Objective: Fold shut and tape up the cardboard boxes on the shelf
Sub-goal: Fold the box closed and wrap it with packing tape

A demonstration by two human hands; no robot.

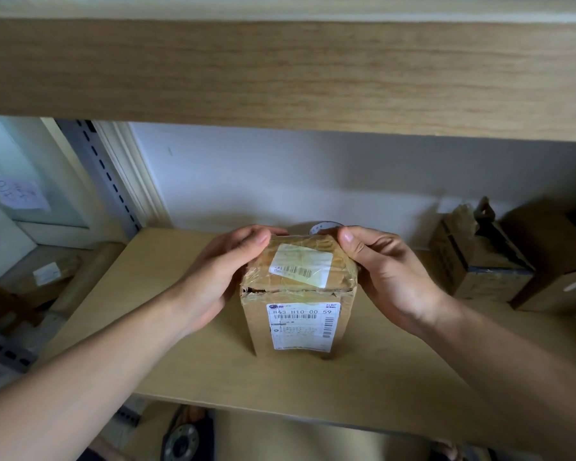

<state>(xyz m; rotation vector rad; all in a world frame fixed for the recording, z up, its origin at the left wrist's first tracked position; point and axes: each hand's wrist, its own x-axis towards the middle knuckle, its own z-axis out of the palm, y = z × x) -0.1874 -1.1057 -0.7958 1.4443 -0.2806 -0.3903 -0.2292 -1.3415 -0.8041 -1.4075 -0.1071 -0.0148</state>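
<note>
Past the shelf's (187, 371) left edge, a slotted metal upright (108, 176) runs up beside a white door frame, and a handwritten note (19, 194) is stuck on a glass pane further left. Below that, dim cardboard with a white label (46, 273) lies lower down.

The left hand (213, 277) wraps the left side of the box (296, 294), thumb laid on the top's far left corner, fingers (210, 314) curled along the left wall. The box stands upright about midway along the shelf, nearer the front edge than the wall. Its top flaps are folded down and covered with glossy tape; a barcode sticker (301, 265) sits on top and a shipping label (303, 326) on the near face. A torn gap shows along the top's front edge.

The right hand (386, 274) holds the right side, thumb pressed on the top's far right corner, the rest of the fingers hidden behind the box. Just behind it, a tape roll (325, 226) peeks out by the wall.

Toward the right edge stand two more boxes: an open box (479, 261) with ragged flaps up, and a dark box (559, 261) touching it.
</note>
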